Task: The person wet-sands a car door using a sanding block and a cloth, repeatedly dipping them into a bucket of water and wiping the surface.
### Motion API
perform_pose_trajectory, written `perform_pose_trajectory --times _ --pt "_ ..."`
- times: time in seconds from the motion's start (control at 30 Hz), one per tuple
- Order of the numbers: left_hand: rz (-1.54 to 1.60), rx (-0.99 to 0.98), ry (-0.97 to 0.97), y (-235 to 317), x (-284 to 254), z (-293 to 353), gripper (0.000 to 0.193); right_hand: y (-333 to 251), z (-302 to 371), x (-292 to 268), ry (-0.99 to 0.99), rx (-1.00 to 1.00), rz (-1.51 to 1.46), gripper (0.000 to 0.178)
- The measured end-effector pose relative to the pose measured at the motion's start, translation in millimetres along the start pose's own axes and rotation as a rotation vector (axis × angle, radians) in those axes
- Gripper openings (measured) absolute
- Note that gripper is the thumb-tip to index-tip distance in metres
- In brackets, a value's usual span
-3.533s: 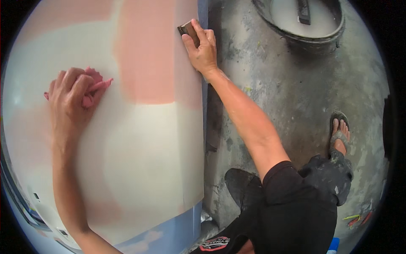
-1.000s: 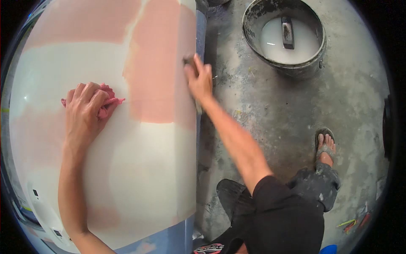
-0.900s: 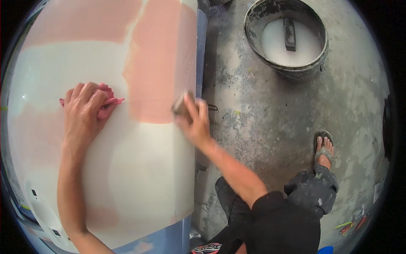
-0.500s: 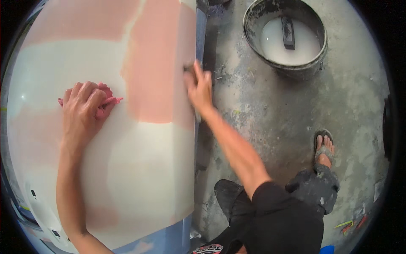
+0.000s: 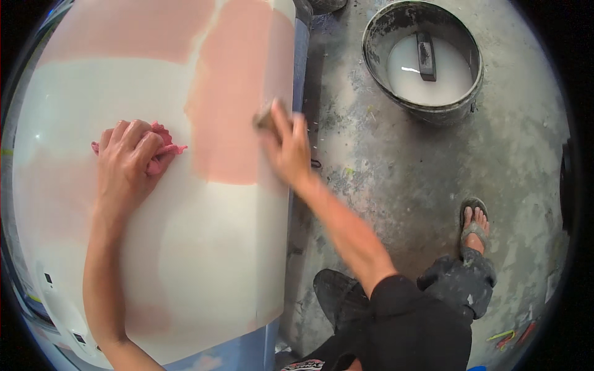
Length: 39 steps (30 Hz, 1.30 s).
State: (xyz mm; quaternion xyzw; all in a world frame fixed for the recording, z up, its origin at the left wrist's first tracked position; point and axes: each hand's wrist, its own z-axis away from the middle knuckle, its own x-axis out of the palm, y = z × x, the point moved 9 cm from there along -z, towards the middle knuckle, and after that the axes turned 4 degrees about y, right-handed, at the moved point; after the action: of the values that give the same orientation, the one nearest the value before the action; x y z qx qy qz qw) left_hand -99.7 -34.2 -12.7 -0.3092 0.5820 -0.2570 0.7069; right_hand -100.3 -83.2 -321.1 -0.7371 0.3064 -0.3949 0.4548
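A pale car body panel [image 5: 204, 247] with pinkish patches [image 5: 226, 123] fills the left side. My left hand [image 5: 130, 151] rests on it, its fingers bunched round a crumpled pink cloth [image 5: 162, 133]. Against the panel's right-hand edge, my right hand [image 5: 288, 145] is closed on a small grey-brown sanding block [image 5: 264, 119]. That hand is smeared by motion; its index finger stretches forward along the block. The underside of the block is hidden.
A dark bucket [image 5: 427, 105] of cloudy whitish water stands on the stained concrete floor [image 5: 396, 179], with a long black block [image 5: 426, 55] in it. My sandalled foot [image 5: 474, 226] is at the right. Small coloured strips [image 5: 504, 337] lie at the lower right.
My right hand has moved slightly down and left with the sanding block, from the panel's edge onto the pink patch's border. My left hand stays on the cloth; the whole view has shifted a little.
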Motion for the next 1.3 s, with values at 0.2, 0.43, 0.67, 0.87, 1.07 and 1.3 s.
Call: perform_pose_trajectory --times 0.2,0.43,0.67,0.87,1.07,1.3 --pt "0.012 -0.014 -0.025 6.2 7.1 -7.9 0.026 -2.0 24.5 -18.8 -0.008 -0.137 0.013 0.069" --pt "-0.022 -0.007 -0.004 6.3 12.2 -3.7 0.025 70.1 -43.5 -0.6 0.026 0.326 0.012 0.069" --pt "-0.011 0.033 0.024 11.8 7.6 -8.0 0.030 5.7 61.0 -29.6 0.045 -0.055 -0.076 0.067" --pt "-0.031 0.022 0.006 13.2 8.4 -9.2 0.029 95.0 -27.6 -3.2 0.064 0.419 -0.008 0.067" --pt "0.006 0.013 0.025 11.5 9.1 -3.7 0.029 -24.5 100.4 -36.3 -0.026 -0.051 -0.020 0.071" --pt "0.018 0.024 0.028 3.7 4.7 -7.3 0.025 39.0 -96.0 -5.0 0.068 0.186 0.104 0.068"
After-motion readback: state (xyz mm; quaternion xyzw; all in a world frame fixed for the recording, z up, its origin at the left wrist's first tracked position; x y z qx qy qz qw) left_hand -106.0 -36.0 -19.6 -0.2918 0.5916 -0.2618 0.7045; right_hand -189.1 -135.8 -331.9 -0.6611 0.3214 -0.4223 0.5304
